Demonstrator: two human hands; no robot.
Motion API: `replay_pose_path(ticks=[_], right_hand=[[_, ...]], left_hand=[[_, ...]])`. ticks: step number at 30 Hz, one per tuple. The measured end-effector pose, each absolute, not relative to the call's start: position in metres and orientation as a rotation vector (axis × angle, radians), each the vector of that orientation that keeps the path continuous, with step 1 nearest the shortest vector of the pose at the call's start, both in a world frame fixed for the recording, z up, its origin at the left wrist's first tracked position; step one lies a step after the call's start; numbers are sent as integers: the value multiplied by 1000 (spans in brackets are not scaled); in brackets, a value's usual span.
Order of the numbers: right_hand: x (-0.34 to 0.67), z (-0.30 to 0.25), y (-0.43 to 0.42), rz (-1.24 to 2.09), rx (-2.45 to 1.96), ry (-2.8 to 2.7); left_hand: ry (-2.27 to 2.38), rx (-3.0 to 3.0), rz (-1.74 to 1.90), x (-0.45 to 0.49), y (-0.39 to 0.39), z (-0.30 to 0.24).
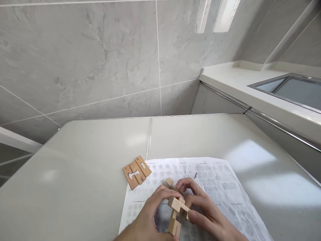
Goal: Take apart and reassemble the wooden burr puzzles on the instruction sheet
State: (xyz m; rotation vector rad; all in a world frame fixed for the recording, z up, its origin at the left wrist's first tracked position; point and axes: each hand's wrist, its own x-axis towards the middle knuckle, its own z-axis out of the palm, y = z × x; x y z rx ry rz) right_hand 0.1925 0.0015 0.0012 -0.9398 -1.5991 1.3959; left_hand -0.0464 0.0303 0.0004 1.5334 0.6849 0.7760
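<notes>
My left hand (150, 212) grips an upright notched wooden puzzle piece (175, 227), with thumb at its lower end and fingers curled round the top. Across it lies a second notched wooden puzzle piece (177, 203); my right hand (208, 209) pinches its right end between thumb and fingers. The two pieces touch near the top. Behind the fingers shows the end of another light wooden piece (169, 181); whether it joins the others is hidden. All this is just above a printed instruction sheet (227, 187).
Flat wooden pieces (132, 183) with cut-out slots and numbers lie side by side over the sheet's left edge. The white table (87, 167) has a seam running to its back edge. A tiled wall stands behind; a counter (225, 77) with a sink (296, 87) is at right.
</notes>
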Motion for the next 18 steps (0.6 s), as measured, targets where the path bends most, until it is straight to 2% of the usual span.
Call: replay_pose_path(ticks=[18], right_hand=[[191,6,1,1569,-935,-1416]], left_hand=[[589,1630,690,-49,35,3]])
